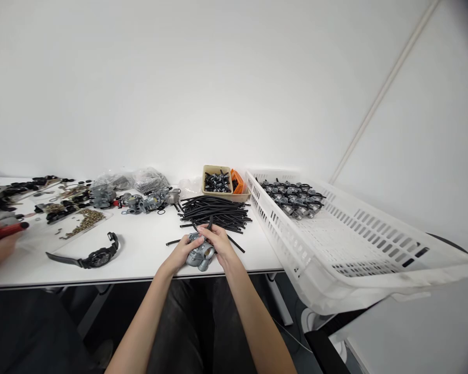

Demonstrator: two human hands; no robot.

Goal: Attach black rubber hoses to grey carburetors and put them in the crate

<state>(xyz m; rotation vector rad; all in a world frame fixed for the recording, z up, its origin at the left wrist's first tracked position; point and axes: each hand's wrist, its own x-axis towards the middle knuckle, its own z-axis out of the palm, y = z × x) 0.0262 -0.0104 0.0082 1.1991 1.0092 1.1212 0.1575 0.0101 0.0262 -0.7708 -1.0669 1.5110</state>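
Observation:
Close to the table's front edge, my left hand (183, 252) is closed on the left side of a grey metal carburetor (200, 254), whose round bore faces up toward me. My right hand (220, 241) grips the same carburetor from the right, its fingers at the top beside a short black rubber hose (210, 222) that stands up there. Whether the hose is fitted on the carburetor is hidden by the fingers. Just behind my hands lies a heap of black hoses (214, 210), with a few loose ones around it.
A white perforated crate (273, 221) on the right holds rows of carburetors (292, 197). Behind the hoses stand a beige bin (206, 169) of small black parts and an orange basket (237, 182). Leftward lie more carburetors (152, 200), a wristwatch (99, 258), brass pieces (88, 219) and a co-worker's hand (2, 252) with a red tool.

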